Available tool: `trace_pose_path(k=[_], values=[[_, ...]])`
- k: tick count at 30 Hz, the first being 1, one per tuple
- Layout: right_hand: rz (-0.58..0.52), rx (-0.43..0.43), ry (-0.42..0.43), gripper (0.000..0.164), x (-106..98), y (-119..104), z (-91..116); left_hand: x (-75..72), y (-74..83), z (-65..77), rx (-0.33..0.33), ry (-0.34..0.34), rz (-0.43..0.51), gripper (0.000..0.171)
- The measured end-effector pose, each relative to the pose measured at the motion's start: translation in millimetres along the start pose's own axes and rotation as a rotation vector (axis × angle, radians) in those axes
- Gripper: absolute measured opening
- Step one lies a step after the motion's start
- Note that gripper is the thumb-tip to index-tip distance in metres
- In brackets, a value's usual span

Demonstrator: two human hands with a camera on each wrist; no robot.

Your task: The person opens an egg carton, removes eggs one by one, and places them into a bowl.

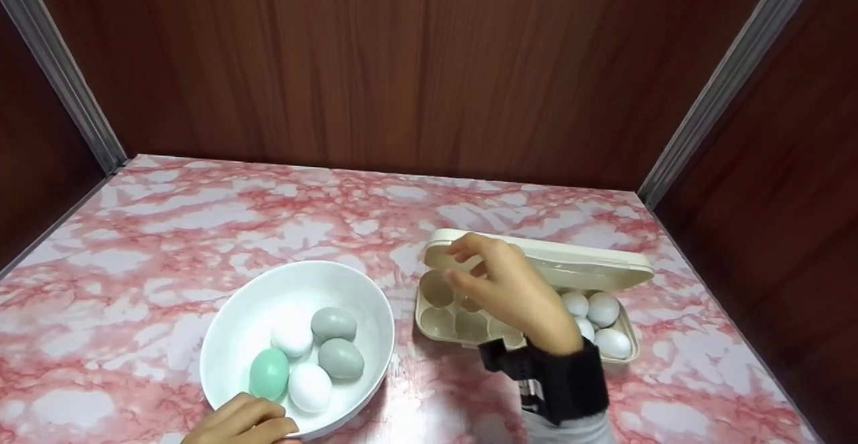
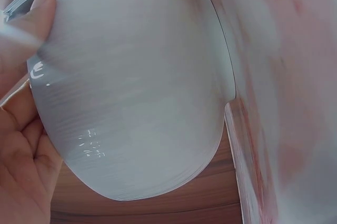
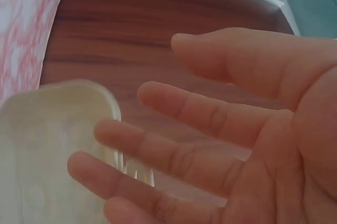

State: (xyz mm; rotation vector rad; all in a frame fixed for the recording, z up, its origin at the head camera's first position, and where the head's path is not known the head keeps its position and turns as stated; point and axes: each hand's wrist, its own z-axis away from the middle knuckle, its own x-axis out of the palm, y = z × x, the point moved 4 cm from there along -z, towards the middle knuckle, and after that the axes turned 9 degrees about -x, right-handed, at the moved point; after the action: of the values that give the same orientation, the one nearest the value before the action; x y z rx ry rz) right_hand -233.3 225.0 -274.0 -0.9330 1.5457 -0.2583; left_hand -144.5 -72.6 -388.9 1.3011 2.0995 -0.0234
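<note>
In the head view a white bowl (image 1: 234,323) stands at front left with a green egg (image 1: 269,374), two white eggs (image 1: 310,387) and two grey eggs (image 1: 341,358) inside. My left hand (image 1: 241,422) grips the bowl's near rim; the left wrist view has its thumb (image 2: 45,11) against the bowl's outer side. Over the left half of a cream egg carton (image 1: 429,326) hovers my right hand (image 1: 513,290), fingers spread and nothing between them. The carton's lid (image 1: 596,261) is up. White and pale grey eggs (image 1: 613,344) sit in its right end, partly hidden by my wrist.
A red-and-white marbled tabletop (image 1: 322,212) carries the bowl and carton. Dark wood panels (image 1: 375,62) rise behind and at both sides, joined by metal corner posts (image 1: 720,75). On my right wrist is a black strap (image 1: 570,380).
</note>
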Motion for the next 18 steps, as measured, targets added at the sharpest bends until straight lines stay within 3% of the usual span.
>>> trace_pose_path(k=[7, 18], values=[[0.086, 0.025, 0.037, 0.027, -3, 8, 15, 0.4, 0.4, -0.1, -0.003, 0.007, -0.011, 0.024], [0.152, 0.093, -0.009, 0.033, -14, 45, 22, 0.3, 2.7, -1.2, -0.007, 0.030, -0.016, 0.026]])
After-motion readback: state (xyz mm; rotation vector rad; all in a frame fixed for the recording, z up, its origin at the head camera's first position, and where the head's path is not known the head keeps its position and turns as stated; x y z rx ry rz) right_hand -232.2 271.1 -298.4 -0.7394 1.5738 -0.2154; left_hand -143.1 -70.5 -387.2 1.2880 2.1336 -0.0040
